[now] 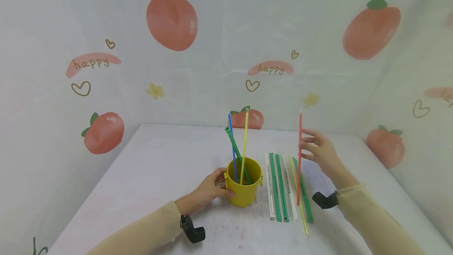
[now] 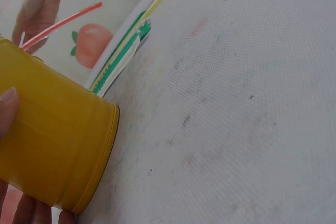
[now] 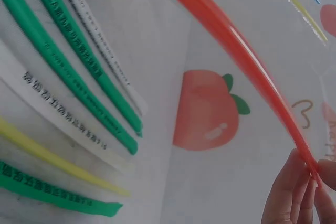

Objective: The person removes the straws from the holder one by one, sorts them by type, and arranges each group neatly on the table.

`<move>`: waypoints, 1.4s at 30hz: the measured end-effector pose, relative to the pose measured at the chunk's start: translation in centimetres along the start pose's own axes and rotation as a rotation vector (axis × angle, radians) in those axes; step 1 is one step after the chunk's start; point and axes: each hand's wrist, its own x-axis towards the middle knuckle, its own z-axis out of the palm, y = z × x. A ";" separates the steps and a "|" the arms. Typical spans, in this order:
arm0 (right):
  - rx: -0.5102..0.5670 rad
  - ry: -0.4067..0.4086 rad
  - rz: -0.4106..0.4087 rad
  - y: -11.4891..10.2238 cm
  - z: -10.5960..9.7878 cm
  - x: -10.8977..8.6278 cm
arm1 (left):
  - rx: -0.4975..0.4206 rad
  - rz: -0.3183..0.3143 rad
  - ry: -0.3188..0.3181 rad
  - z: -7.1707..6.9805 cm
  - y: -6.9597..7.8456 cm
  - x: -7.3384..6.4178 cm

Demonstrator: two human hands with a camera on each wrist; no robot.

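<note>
A yellow bucket (image 1: 242,195) stands upright on the table, and my left hand (image 1: 211,188) grips its left side, thumb at the front. In the left wrist view the bucket (image 2: 58,129) fills the left edge. Inside it lean a blue straw (image 1: 232,137), a yellow straw (image 1: 245,133) and a green-wrapped straw (image 1: 233,143). My right hand (image 1: 323,153) pinches a red straw (image 1: 300,168) and holds it upright above the row of straws. The right wrist view shows the fingertips closed on one end of the red straw (image 3: 236,45).
Right of the bucket lie several straws side by side: white-wrapped (image 1: 269,188), green-wrapped (image 1: 274,188) and a bare yellow one (image 1: 302,213). A white cloth (image 1: 212,30) printed with peaches hangs behind the table (image 1: 170,156). Each wrist wears a black camera (image 1: 192,229).
</note>
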 end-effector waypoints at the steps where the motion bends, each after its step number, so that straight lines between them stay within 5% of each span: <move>1: -0.014 -0.005 0.005 0.2 0.0 -0.1 | 0.001 -0.003 0.002 0.0 0.0 0.0; 22: -0.212 -0.112 0.219 3.4 -1.3 -1.9 | -0.029 0.015 -0.020 -0.1 -0.2 -0.1; 42: -0.211 -0.134 0.377 6.1 -2.3 -3.1 | -0.034 0.014 -0.024 -0.1 -0.4 0.0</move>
